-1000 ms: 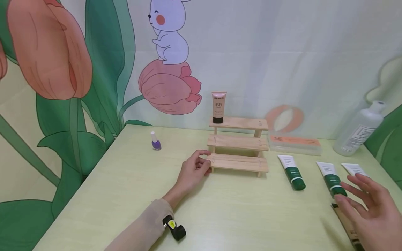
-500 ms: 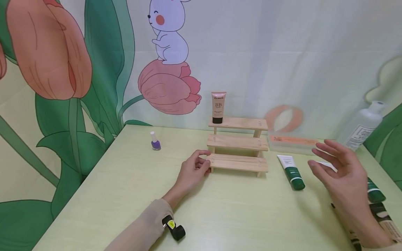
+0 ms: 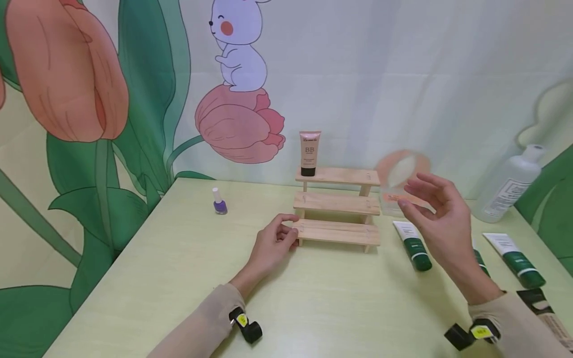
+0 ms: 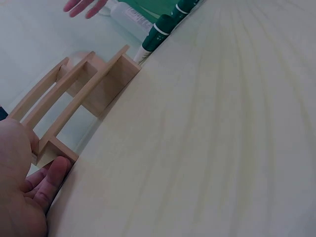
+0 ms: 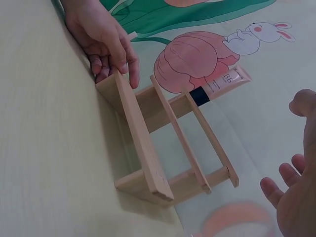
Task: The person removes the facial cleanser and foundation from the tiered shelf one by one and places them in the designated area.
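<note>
A three-step wooden display stand (image 3: 337,232) stands near the back of the table. My left hand (image 3: 273,243) grips the left end of its lowest step, thumb and fingers bent about the edge; the left wrist view shows those fingers (image 4: 53,180) low beside the end panel. On the left of the top step a BB cream tube (image 3: 309,154) stands upright on its black cap. My right hand (image 3: 440,219) is raised to the right of the stand, fingers loosely bent and apart, holding nothing. Below it lies a white-and-green tube (image 3: 415,251).
Another white-and-green tube (image 3: 517,261) lies farther right, and a third is partly hidden by my right forearm. A beige-and-black tube (image 3: 546,313) is at the lower right. Behind stand a pump-less clear bottle (image 3: 508,184) and a clear box (image 3: 394,201). Purple nail polish (image 3: 219,203) stands left.
My right hand has moved left and up, from over the tubes at the right toward the stand, still holding nothing. My left hand has kept its grip on the stand.
</note>
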### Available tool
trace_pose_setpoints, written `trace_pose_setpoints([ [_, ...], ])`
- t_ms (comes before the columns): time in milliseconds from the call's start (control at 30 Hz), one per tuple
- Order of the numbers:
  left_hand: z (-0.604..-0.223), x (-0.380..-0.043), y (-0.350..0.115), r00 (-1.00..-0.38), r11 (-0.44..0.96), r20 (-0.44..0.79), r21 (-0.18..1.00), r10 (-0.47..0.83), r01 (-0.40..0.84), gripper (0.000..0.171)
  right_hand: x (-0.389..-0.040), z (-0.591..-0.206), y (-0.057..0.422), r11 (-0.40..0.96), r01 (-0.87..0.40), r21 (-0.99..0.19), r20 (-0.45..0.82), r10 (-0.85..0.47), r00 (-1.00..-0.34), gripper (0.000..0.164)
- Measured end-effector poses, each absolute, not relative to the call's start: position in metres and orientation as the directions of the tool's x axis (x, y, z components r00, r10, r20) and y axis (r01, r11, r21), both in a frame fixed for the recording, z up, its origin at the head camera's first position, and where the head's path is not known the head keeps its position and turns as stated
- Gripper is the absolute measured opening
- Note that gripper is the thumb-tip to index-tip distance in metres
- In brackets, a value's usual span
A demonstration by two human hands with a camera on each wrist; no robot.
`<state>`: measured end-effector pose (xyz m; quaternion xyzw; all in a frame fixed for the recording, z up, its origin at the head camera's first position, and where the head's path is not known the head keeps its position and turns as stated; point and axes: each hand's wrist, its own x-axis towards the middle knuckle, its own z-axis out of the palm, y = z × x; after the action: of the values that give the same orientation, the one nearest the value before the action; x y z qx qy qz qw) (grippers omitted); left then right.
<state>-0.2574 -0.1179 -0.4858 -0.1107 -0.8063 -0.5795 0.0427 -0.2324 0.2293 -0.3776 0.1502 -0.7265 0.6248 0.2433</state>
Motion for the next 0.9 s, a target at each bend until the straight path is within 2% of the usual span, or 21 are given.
trace_pose_setpoints([
  [67, -0.487, -0.257, -0.119, -0.972, 0.303, 0.198, 0.925, 0.129, 0.229, 0.030, -0.239, -0.376, 0.223, 0.162, -0.524, -0.836, 0.540, 0.078, -0.838, 0.060],
  [200, -0.488, -0.258, -0.120, -0.971, 0.300, 0.201, 0.925, 0.131, 0.232, 0.030, -0.253, -0.373, 0.209, 0.229, -0.505, -0.833, 0.531, 0.071, -0.844, 0.060],
  [467, -0.487, -0.258, -0.118, -0.970, 0.303, 0.205, 0.923, 0.135, 0.237, 0.031, -0.282, -0.370, 0.179, 0.147, -0.509, -0.848, 0.519, 0.039, -0.854, 0.056],
  [900, -0.487, -0.258, -0.118, -0.969, 0.297, 0.205, 0.925, 0.136, 0.238, 0.030, -0.321, -0.369, 0.129, 0.145, -0.460, -0.876, 0.459, -0.045, -0.887, 0.063],
])
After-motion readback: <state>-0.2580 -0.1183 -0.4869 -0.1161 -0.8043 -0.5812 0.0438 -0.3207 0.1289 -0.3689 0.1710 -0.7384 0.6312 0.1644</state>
